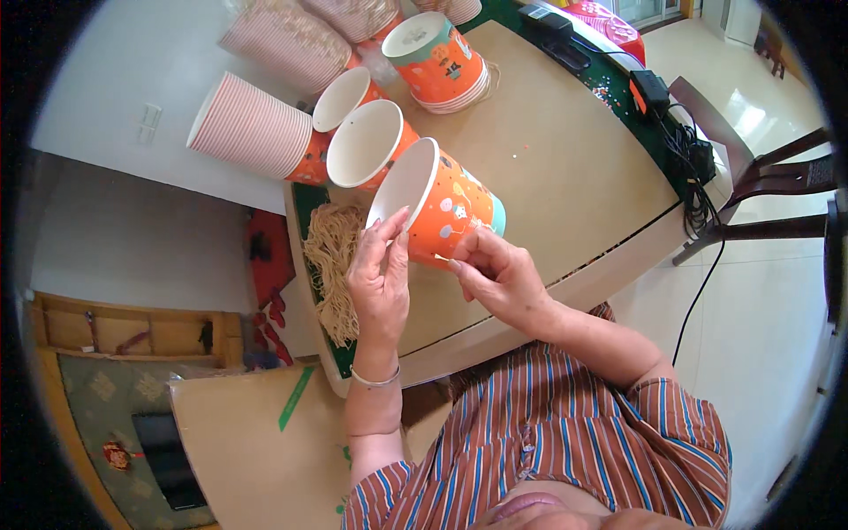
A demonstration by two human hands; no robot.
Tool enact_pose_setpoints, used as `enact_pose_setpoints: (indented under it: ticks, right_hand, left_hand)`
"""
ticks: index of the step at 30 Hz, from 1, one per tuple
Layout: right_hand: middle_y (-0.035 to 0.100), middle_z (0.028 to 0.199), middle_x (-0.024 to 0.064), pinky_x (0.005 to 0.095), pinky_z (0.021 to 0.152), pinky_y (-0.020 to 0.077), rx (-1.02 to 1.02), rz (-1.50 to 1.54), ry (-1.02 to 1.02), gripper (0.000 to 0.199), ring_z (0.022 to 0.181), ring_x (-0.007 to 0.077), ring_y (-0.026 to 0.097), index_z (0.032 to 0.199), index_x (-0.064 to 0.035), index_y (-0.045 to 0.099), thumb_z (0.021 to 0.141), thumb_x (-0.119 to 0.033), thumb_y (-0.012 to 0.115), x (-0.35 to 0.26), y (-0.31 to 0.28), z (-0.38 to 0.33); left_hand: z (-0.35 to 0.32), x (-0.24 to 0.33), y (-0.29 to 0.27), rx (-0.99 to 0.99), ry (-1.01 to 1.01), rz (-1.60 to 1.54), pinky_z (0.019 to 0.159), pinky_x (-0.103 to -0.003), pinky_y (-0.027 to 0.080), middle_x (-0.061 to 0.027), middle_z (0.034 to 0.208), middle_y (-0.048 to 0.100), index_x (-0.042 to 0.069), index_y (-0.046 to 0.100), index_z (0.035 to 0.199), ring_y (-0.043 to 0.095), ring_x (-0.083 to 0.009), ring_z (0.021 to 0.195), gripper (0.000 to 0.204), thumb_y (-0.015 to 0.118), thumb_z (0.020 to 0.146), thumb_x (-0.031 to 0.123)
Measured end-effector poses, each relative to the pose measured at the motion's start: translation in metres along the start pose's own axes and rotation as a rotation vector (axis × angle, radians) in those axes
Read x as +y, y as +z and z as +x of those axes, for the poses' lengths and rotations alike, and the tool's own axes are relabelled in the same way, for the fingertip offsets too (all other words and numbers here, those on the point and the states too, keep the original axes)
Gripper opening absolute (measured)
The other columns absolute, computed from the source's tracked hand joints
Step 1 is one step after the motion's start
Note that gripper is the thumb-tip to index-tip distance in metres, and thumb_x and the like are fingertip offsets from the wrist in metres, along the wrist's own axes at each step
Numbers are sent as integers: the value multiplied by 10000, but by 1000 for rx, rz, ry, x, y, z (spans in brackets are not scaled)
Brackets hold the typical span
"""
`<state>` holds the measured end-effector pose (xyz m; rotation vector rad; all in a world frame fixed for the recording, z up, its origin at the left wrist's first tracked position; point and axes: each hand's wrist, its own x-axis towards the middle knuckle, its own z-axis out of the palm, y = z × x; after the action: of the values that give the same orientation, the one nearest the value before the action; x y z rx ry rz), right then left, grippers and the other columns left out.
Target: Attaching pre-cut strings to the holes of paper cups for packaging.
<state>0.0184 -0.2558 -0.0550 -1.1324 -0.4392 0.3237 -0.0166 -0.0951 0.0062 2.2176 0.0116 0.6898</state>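
Observation:
An orange paper cup [446,208] with a white inside lies tilted on its side above the table, held between both hands. My left hand [380,278] grips its white rim from the left, fingers along the edge. My right hand [496,274] pinches the cup's lower side near the rim, where something small and pale shows at the fingertips. A bundle of tan string [332,265] lies on the table just left of my left hand.
Long stacks of nested orange cups [256,128] lie on their sides at the table's far left, with two more open cups [367,141] beside them. An upright stack [439,62] stands farther back. The table [574,168] carries black cables and adapters [658,97] along its right edge. Cardboard [256,433] lies by my lap.

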Motion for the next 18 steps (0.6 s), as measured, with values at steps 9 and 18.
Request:
enact_pose_setpoints:
  ticks: [9,18]
  right_hand:
    - [535,653,-17,236,502,421,-6,15,-17,142,582,30,521,899,-19,512,964,-62,631,6,1,-1]
    - [545,660,-13,242,518,444,-36,13,22,138,593,38,537,919,-17,512,976,-77,622,4,1,-3]
  left_hand:
    - [9,-3,-3,5,-98,-143,927,-268,485,-45,1085,680,-2,678,1205,621,-122,1026,230,605,1003,79]
    - [13,-11,-10,29,-146,-184,873,-226,476,-13,1002,662,-16,681,1136,593,-73,940,179,610,1003,82]
